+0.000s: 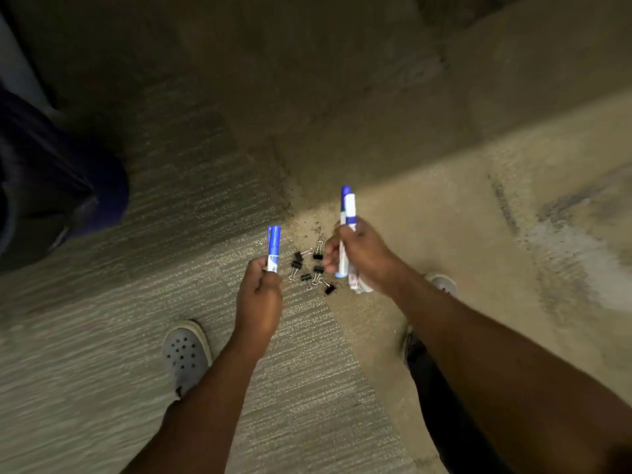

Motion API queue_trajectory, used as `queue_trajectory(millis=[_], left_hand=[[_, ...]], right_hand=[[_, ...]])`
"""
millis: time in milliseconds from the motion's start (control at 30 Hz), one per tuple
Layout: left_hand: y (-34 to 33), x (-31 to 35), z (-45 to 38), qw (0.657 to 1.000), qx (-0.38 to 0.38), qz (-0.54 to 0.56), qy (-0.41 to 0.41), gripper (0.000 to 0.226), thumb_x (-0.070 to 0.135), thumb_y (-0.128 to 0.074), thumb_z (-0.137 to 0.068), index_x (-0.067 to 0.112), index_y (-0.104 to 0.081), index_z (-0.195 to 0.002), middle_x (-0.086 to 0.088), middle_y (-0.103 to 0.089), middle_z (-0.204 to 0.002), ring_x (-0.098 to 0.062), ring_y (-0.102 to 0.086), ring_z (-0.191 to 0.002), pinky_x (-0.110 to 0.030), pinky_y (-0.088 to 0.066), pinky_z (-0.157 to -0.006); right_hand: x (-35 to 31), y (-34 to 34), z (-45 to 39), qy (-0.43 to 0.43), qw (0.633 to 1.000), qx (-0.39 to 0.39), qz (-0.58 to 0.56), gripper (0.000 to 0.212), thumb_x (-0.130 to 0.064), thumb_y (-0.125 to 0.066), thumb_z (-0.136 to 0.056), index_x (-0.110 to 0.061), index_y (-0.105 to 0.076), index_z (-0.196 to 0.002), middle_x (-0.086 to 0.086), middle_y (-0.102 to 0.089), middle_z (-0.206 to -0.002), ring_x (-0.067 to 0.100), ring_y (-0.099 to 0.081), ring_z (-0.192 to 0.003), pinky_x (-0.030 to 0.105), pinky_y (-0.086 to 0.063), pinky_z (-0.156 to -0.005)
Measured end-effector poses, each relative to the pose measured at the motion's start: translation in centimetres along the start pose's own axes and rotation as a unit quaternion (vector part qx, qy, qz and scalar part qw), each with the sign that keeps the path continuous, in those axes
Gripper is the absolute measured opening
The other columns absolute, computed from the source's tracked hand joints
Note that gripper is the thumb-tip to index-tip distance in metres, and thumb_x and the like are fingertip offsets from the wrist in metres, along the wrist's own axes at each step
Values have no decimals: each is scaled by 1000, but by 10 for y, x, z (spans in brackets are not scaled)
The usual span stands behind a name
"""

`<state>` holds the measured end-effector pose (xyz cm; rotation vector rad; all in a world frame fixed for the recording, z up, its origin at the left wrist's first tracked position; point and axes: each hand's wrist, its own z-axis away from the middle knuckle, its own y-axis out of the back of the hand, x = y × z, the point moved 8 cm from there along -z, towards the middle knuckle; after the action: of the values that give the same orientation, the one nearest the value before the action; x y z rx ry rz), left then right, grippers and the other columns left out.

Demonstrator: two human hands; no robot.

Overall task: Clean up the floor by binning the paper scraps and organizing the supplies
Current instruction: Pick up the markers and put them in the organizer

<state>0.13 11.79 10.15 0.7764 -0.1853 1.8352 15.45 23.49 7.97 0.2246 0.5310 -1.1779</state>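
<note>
Carpet (pixel 102 336) bears black binder clips (pixel 309 266) between both feet.

Your binder clips (pixel 310 266) lie on the carpet (pixel 136 302) between your hands, with your shoes (pixel 186 354) nearer you.

- blue-and-white marker (pixel 273 248), blue cap
- two more markers (pixel 347 213), white barrels, blue ends
- black binder clips (pixel 310 266), silver wire handles
- beige carpet (pixel 102 336), ribbed stripe texture
- grey perforated clog (pixel 184 354)
</note>
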Motion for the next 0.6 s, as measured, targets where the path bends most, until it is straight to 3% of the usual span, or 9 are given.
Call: queue_trajectory(millis=[100, 200, 333, 433, 500, 600], left_hand=[[32, 59, 50, 999, -23, 26, 0, 27, 1, -39, -90, 24, -53, -89, -2, -50, -66, -12, -39, -45, -22, -30, -41], [72, 124, 107, 997, -51, 64, -12, 24, 0, -38, -91, 16, -56, -91, -3, -59, -70, -13, -49, -50, -26, -39, -48], [135, 196, 182, 986, -102, 128, -28, 28, -2, -36, -87, 11, -60, -93, -4, -63, -72, -14, -52, -52, -26, -40, -50], [191, 236, 237, 980, -124, 150, -50, 32, -3, -32, -87, 10, -60, -95, -8, -60, -69, -15, -46, -46, -23, -35, -45], [225, 251, 268, 977, -139, 149, -62, 31, 2, -32, -93, 10, -60, -102, -8, -58, -66, -14, -44, -44, -22, -31, -44], [283, 276, 310, 975, -152, 127, -101, 28, 14, -35, -100, 17, -61, -108, -3, -58, -62, -12, -42, -42, -21, -29, -42]], right_hand=[[-31, -57, 75, 1, 999, -49, -11, 9, -6, -40, -99, -10, -45, -105, 8, -63, -76, 20, -61, -56, 31, -54, -55], [-76, -101, 151, 28, 998, -43, 22, 22, 0, -41, -96, -10, -47, -114, 4, -60, -74, 18, -51, -50, 29, -43, -51], [-145, -145, 250, 71, 997, -17, 39, 11, -24, -49, -99, -20, -50, -109, 0, -49, -68, 10, -35, -43, 22, -29, -43], [-190, -181, 321, 98, 994, -1, 41, 23, -46, -44, -98, -24, -48, -102, -3, -44, -67, 9, -31, -43, 19, -27, -40], [-207, -198, 360, 105, 994, 27, 20, 24, -47, -41, -99, -25, -49, -99, -2, -44, -68, 10, -32, -43, 18, -27, -41], [-234, -231, 410, 120, 989, 54, -68, 24, -33, -40, -101, -14, -53, -107, 2, -45, -67, 12, -33, -41, 17, -27, -39]])
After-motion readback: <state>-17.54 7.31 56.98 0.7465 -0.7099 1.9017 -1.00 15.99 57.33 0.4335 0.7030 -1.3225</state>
